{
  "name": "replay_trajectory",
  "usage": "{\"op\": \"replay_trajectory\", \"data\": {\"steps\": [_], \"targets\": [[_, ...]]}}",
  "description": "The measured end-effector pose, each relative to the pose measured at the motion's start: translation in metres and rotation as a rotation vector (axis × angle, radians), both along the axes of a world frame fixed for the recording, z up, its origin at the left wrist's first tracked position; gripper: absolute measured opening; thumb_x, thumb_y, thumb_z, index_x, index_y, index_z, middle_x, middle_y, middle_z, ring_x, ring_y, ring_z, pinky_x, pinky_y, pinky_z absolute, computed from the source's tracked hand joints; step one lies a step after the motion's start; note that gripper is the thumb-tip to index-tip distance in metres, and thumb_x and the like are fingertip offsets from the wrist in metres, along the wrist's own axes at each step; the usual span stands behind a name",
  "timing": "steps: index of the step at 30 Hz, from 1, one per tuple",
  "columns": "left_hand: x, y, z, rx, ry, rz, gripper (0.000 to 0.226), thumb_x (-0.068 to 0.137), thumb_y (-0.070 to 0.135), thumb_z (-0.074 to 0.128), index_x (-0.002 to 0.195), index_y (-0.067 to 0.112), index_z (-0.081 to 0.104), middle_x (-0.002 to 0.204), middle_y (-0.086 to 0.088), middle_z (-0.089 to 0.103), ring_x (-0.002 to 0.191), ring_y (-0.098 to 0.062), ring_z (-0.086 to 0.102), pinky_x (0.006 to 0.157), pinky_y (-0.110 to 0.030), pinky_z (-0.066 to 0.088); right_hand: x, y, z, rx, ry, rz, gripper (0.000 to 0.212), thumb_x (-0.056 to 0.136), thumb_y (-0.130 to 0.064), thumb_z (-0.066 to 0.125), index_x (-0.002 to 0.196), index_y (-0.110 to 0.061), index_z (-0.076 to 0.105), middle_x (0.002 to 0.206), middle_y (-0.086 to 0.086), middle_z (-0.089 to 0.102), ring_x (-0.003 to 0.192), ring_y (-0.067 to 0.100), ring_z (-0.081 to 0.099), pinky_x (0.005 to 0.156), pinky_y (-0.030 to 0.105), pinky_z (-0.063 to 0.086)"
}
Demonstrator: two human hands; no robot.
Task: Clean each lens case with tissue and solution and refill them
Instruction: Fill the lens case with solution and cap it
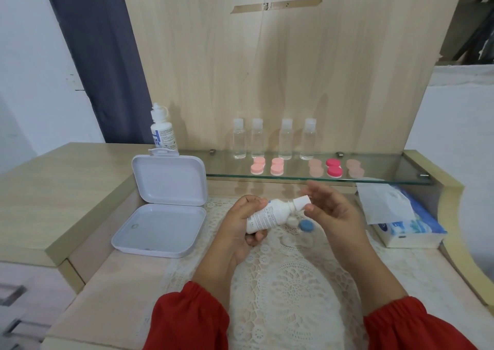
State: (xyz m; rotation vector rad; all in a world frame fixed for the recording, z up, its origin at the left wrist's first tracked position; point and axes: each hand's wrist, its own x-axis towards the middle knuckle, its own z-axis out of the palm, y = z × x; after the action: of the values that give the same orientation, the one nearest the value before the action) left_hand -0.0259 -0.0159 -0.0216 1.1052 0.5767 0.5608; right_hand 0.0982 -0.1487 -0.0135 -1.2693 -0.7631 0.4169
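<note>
My left hand grips a small white solution bottle, tilted with its nozzle pointing right. My right hand is at the nozzle's cap, thumb and fingers around its tip, fingers fairly straight and blurred. Below the bottle on the lace mat lie a blue lens-case cap and a clear lens case. Several pink and red lens cases sit in a row on the glass shelf. A tissue pack with a sheet sticking up lies to the right.
An open white plastic box stands at the left. A larger solution bottle is behind it. Several clear small bottles line the back of the shelf against a wooden panel. A lace mat covers the desk.
</note>
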Motion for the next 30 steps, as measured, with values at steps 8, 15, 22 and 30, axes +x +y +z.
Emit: {"op": "replay_trajectory", "data": {"steps": [8,15,22,30], "targets": [[0.0001,-0.0008,0.001,0.001,0.01,-0.011,0.011,0.087,0.018,0.06,0.083,0.016,0.051,0.065,-0.009,0.062,0.034,-0.014,0.041,0.034,-0.014,0.017,-0.0009,0.0026,0.0007,0.027,0.015,-0.025,0.029,0.086,0.005,0.062,0.099,-0.02,0.065,0.095,0.003,0.069,0.084,0.009,0.066,0.075,0.017,0.054],[-0.0016,-0.0018,0.0021,-0.067,-0.005,-0.029,0.007,0.088,0.019,0.059,0.084,0.015,0.054,0.064,-0.009,0.061,0.035,-0.014,0.043,0.032,-0.012,0.021,-0.0037,-0.0005,0.0038,0.101,-0.031,0.06,0.043,0.086,0.013,0.056,0.112,-0.02,0.059,0.105,0.004,0.069,0.099,0.01,0.064,0.086,0.021,0.052],[-0.0023,-0.003,0.0019,-0.003,0.024,-0.037,0.01,0.087,0.022,0.061,0.084,0.017,0.054,0.068,-0.01,0.062,0.039,-0.016,0.046,0.032,-0.015,0.023,-0.0029,0.0017,0.0016,-0.012,0.027,-0.046,0.024,0.087,-0.014,0.064,0.11,-0.018,0.06,0.084,0.0,0.07,0.072,0.011,0.066,0.068,0.022,0.055],[-0.0023,-0.0034,0.0037,-0.07,0.003,-0.019,0.007,0.088,0.02,0.06,0.085,0.015,0.057,0.067,-0.01,0.062,0.037,-0.015,0.045,0.032,-0.013,0.023,0.0022,-0.0004,0.003,0.142,0.034,0.066,0.042,0.085,0.012,0.058,0.113,-0.02,0.056,0.095,-0.002,0.074,0.099,0.011,0.066,0.086,0.019,0.052]]}}
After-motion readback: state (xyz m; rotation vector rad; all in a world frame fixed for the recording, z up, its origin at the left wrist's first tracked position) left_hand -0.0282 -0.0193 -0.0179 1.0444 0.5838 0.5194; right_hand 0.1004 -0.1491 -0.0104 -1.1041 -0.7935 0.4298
